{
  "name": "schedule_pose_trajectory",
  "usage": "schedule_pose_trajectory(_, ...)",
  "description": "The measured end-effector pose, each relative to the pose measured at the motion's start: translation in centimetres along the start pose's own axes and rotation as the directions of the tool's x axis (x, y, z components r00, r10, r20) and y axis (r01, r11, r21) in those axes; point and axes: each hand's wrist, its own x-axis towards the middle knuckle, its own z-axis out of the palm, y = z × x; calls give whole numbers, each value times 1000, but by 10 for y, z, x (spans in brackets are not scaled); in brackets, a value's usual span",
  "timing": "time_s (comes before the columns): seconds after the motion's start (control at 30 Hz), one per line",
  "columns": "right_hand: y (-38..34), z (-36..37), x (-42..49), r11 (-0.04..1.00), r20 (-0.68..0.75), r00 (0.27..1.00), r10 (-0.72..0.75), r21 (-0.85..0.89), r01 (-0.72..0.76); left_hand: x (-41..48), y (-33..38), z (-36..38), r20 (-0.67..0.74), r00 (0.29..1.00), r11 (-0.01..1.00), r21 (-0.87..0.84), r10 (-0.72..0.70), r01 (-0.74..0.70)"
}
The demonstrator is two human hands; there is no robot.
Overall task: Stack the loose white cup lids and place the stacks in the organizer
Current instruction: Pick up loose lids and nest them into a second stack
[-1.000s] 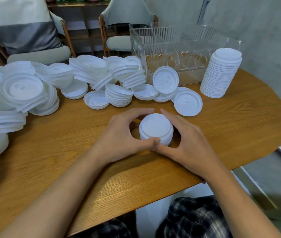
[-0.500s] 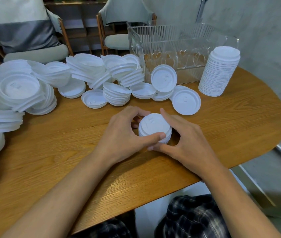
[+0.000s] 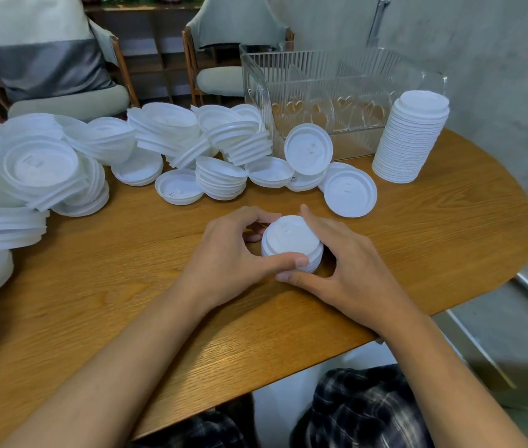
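Slightly uneven, low stack of white lids (image 3: 291,242).

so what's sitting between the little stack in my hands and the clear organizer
Head view: past the small stack comes a strip of bare table, then loose lids: a flat lid and a propped lid leaning on the organizer.

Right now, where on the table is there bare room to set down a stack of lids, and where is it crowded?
Bare wood lies right of the right hand, between the tall stack and the near edge of the table, and left of the left hand, before the loose lids. The far strip, left edge to organizer, is crowded.
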Motion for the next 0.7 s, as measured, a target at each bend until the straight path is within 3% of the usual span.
schedule_pose_trajectory(0.2, 3, 1, 0, 1000, 0, 1000, -25, -18, 25, 6, -9, -13, 172, 983, 998, -36, 59, -53)
schedule_pose_trajectory(0.43, 6, 0, 0, 996, 44, 999, -32, -79, 35, 8, -11, -12, 196, 977, 996, -30, 90, -86)
schedule_pose_trajectory(0.7, 4, -7, -4, 999, -12, 1000, -27, -25, 27, 4, -8, -13, 108, 987, 992, -54, 117, -112)
